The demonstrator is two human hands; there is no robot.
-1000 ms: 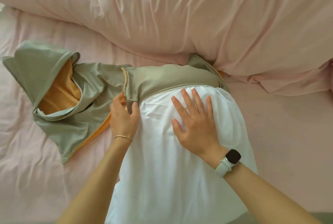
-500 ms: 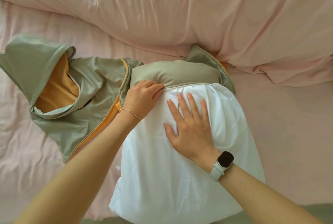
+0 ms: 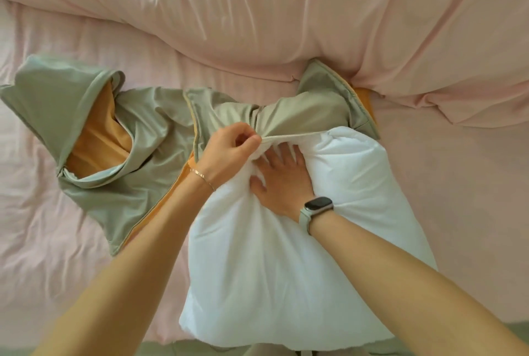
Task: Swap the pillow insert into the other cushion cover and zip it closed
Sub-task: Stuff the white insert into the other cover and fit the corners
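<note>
A white pillow insert (image 3: 286,264) lies on the bed, its far end tucked inside a sage-green cushion cover (image 3: 309,109). My left hand (image 3: 229,152) is pinched shut on the rim of that cover's opening, pulling it over the insert. Pressed flat into the insert just below the opening is my right hand (image 3: 283,181), fingers spread and its fingertips hidden under the rim. A second green cover with an orange lining (image 3: 94,138) lies crumpled and empty to the left.
A bulky pink duvet (image 3: 286,18) is heaped across the back and right, touching the cover's far corner. The pink bedsheet (image 3: 43,241) spreads around everything. The bed's near edge runs along the bottom of the view.
My left hand has gone from resting at the cover's left corner to gripping the middle of its rim. My right hand pushed deeper into the insert, bunching it toward the opening.
</note>
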